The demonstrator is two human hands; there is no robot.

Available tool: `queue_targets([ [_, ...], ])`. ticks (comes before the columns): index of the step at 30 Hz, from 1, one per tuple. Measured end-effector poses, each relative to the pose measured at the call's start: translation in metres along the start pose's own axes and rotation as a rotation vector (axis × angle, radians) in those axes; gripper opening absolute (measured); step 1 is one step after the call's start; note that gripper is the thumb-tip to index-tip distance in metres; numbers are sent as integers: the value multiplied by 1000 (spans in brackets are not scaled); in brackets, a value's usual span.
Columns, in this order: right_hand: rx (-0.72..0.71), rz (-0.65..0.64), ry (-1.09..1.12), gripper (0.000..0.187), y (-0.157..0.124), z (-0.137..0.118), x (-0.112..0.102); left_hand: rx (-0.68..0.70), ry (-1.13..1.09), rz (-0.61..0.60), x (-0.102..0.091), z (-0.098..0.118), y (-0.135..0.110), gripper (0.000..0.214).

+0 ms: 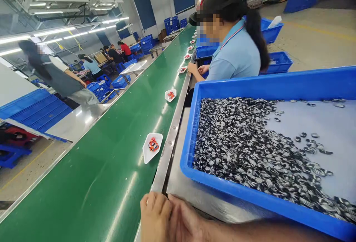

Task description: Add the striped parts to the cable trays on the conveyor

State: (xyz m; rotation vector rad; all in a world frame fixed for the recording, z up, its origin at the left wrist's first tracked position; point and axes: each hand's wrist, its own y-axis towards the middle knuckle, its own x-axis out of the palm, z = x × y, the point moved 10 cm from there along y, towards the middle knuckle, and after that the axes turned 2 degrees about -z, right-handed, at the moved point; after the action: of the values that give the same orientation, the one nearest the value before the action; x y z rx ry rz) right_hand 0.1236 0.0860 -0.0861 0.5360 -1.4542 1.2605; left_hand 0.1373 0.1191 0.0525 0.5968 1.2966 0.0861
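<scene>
At the bottom edge, my left hand point(155, 212) has its fingers curled at the metal rail of the conveyor. My right hand point(187, 218) is cupped against it, fingers bent in; whatever either might hold is hidden between them. On the green conveyor belt point(111, 171), ahead of my hands, a white tray point(146, 154) carries small red, orange and black pieces. Farther along stands a similar tray point(167, 98), with several more in a line beyond. Right of my hands is a blue bin point(191, 173) with a heap of small black-and-white striped pieces point(241, 142).
A co-worker in a light blue shirt point(239, 56) sits beyond the bin, hands at the belt's edge. Several blue crates point(278, 62) are behind that person. Across the belt, a person in a grey apron point(55, 75) stands near a metal table point(80, 118).
</scene>
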Motion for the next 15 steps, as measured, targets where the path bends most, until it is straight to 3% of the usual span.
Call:
queue_targets([
  [3, 32, -50, 107, 28, 2, 3, 0, 25, 34, 121, 1, 9, -25, 40],
  [5, 10, -47, 90, 22, 1, 1, -1, 42, 75, 125, 5, 10, -31, 43],
  [9, 10, 24, -18, 21, -5, 1, -4, 83, 160, 106, 9, 14, -34, 43],
  [15, -23, 95, -228, 22, -8, -4, -17, 7, 200, 162, 5, 15, -43, 44],
])
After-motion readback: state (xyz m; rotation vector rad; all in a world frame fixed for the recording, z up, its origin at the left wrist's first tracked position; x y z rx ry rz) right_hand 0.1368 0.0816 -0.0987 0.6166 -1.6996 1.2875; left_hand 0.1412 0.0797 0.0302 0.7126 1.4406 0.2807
